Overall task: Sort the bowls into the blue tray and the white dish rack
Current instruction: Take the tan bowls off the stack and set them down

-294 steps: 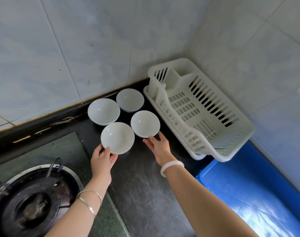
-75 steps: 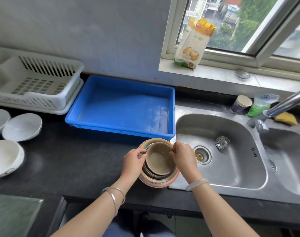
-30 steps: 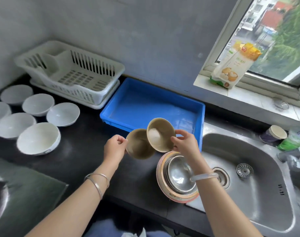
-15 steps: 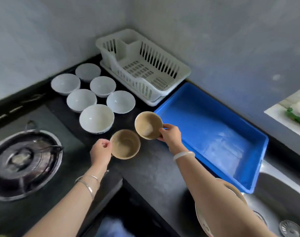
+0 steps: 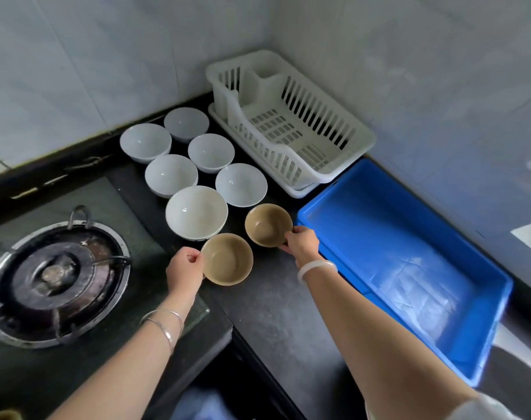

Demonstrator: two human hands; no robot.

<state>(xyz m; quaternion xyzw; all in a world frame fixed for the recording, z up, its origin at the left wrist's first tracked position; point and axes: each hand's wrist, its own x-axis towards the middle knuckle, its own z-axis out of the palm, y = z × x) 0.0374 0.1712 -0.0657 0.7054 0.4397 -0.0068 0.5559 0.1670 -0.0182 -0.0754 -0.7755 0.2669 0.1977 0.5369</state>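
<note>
Two tan bowls sit low over the black counter (image 5: 267, 301). My left hand (image 5: 184, 268) grips the nearer tan bowl (image 5: 227, 259) by its left rim. My right hand (image 5: 300, 243) grips the farther tan bowl (image 5: 268, 225) by its right rim. Behind them stand several white bowls; the largest white bowl (image 5: 196, 212) is closest to the tan ones. The white dish rack (image 5: 291, 122) stands in the corner with nothing in it. To its right lies the blue tray (image 5: 403, 262), also holding nothing.
A gas burner (image 5: 56, 277) with a dark pan support sits on the glass hob at the left. Tiled walls close the corner behind the rack. The edge of a steel sink (image 5: 519, 374) shows at the lower right.
Both hands carried the tan bowls from the stack by the sink leftwards and lowered them beside the white bowls. The view now looks closer and more steeply down.
</note>
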